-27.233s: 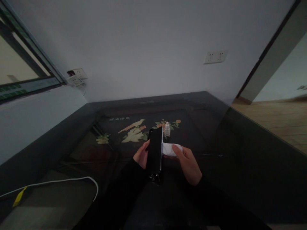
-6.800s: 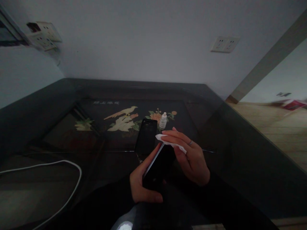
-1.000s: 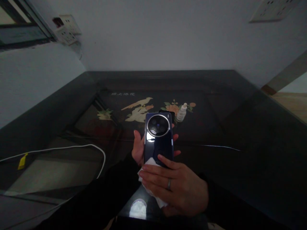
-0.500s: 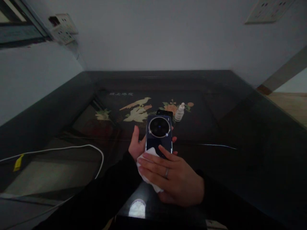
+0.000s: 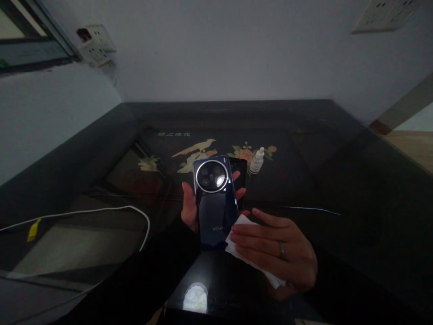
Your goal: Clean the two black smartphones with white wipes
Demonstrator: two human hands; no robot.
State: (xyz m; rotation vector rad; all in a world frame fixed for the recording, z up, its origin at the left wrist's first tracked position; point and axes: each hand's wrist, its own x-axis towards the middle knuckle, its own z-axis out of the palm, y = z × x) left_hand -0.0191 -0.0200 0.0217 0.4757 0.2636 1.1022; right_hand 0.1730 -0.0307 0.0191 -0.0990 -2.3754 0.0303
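A dark blue smartphone (image 5: 216,207) with a big round camera ring faces me back side up, tilted slightly to the left. Its sides rest in my left hand (image 5: 189,208), the thumb along the left edge and fingertips showing past the right edge. My right hand (image 5: 282,253), with a ring on one finger, presses a folded white tissue (image 5: 243,234) under its fingers. The tissue's tip meets the phone's lower right edge. Behind the phone lies a flat black object (image 5: 240,167), partly covered, whose kind I cannot make out.
A small white dropper bottle (image 5: 257,160) stands on the glossy black table (image 5: 304,149) right of the phone. A white cable (image 5: 101,208) with a yellow tag (image 5: 33,230) runs along the left. Wall sockets (image 5: 96,45) are at the back left.
My right hand and the tissue have slid right and down off the phone's lower back, baring the lettering. The phone has moved a little left and tilted.
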